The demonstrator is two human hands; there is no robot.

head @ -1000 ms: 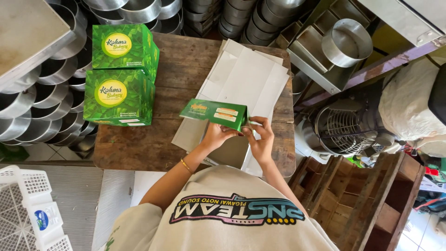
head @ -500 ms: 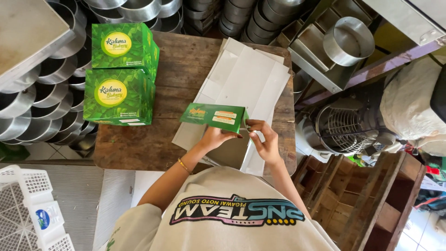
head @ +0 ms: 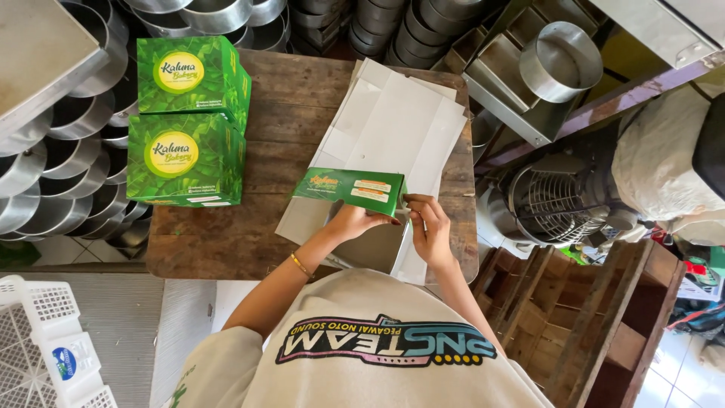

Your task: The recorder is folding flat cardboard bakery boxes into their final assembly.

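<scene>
A worn wooden counter [head: 302, 98] is standing in a crowded workroom, seen from above. Round metal baking tins [head: 68, 174] are stacking up along its left edge and beyond its far side, and rectangular metal pans [head: 506, 83] with a ring mould [head: 560, 62] are lying to the right. A caged mixer [head: 555, 200] is sitting beside wooden crates [head: 581, 317], and a white plastic basket [head: 45, 347] is showing at the lower left. Two assembled green boxes [head: 189, 121] are resting on the counter's left part, one just beside the other. A pile of flat white cardboard sheets [head: 393, 136] is lying spread across the middle.

The left hand [head: 359, 221] is reaching forward with the wrist bent, its grip closing on the near edge of a partly folded green carton [head: 351, 189], which is being held just above the white sheets. The right hand [head: 427, 227] is coming in from the right, its fingers [head: 414, 202] pinching the carton's right end flap.
</scene>
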